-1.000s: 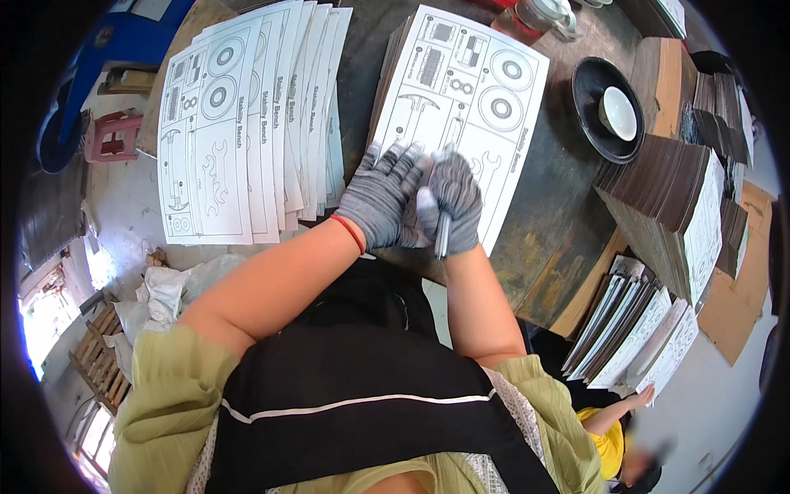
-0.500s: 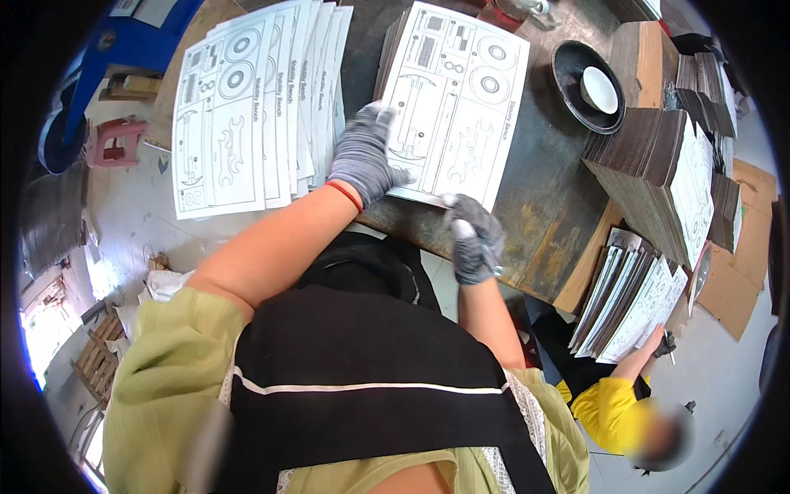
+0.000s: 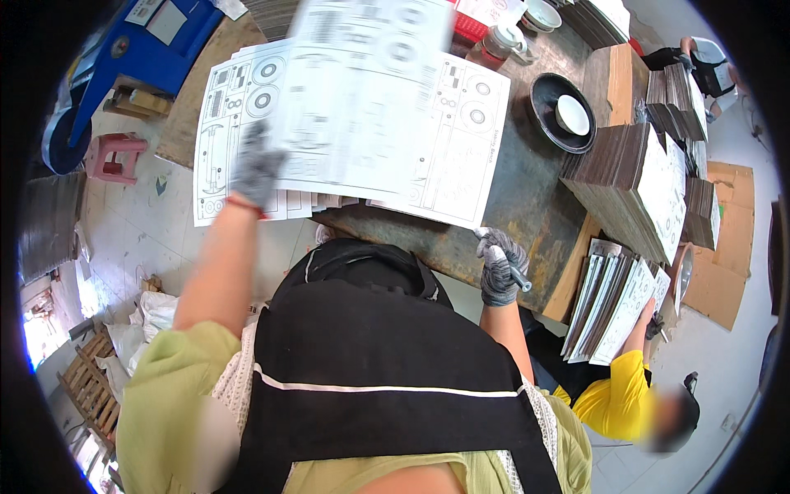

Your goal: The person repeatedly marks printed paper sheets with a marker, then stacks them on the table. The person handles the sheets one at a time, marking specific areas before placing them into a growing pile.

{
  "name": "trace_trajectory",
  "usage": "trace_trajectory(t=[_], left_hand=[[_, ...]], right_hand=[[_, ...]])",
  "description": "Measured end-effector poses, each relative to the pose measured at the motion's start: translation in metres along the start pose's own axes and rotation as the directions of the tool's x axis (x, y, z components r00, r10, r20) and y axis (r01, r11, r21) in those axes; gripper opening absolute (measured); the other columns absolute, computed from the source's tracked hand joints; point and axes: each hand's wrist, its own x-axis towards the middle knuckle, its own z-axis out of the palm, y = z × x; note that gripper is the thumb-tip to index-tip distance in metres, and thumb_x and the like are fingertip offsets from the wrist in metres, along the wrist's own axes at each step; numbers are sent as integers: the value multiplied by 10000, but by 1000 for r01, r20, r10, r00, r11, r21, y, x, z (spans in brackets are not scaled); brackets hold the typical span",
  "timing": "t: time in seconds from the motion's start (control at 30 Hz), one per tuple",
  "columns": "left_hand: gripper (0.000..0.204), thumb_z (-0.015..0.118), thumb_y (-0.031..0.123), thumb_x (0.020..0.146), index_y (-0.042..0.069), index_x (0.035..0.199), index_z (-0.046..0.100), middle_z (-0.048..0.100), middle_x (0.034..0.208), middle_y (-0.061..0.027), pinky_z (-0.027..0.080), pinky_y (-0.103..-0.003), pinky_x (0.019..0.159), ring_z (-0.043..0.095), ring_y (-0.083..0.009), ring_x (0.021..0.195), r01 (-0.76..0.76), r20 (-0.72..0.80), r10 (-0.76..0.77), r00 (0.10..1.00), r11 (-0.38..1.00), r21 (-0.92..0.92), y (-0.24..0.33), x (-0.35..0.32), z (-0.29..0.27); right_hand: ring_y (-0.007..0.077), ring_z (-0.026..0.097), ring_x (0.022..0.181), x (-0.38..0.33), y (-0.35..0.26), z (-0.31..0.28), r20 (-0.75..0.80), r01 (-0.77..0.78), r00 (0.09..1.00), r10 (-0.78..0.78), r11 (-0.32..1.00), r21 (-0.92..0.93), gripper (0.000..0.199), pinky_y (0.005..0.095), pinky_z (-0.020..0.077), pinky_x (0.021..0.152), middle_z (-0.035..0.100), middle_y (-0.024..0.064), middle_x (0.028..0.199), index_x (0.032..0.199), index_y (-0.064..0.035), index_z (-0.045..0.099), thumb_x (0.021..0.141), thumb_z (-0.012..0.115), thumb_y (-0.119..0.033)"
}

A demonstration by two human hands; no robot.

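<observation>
My left hand, in a grey glove and smeared by motion, grips the left edge of a white printed sheet. The blurred sheet hangs between two piles and partly covers both. Below it on the left lies a fanned pile of printed sheets with line drawings of tools. To the right is a stack of similar sheets. By that stack's near right corner, my gloved right hand is closed around a slim grey rod-like tool; its tip is hard to make out.
A black bowl with a white bowl inside stands right of the stack, near a lidded glass jar. Tall board stacks line the right. A co-worker in yellow handles sheets there. A blue machine and pink stool are left.
My left hand has moved left from the right-hand stack, carrying its top sheet over the left pile. My right hand has shifted slightly right and down, still holding the tool.
</observation>
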Motion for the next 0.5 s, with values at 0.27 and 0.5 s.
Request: trace_trajectory(t=[0.27,0.5], left_hand=[[852,762,70,590,29,1344,368,479,1267,-176,322,-347,1049,444,-308,1190,94,-37,348,937,-149,984,75,-18,-58],[982,679,541,645,86,1413,271,207,1479,-166,65,-436,1128,136,-330,1381,-681,646,-226,729,-151,716,-70,-27,149]], right_hand=[[171,541,588,33,27,24,-70,-87,992,102,978,187,263,330,457,628,568,74,631,756,12,610,820,561,-238],[177,565,606,124,88,61,-95,-8,994,61,876,483,340,348,500,659,598,89,690,857,21,647,857,586,-314]])
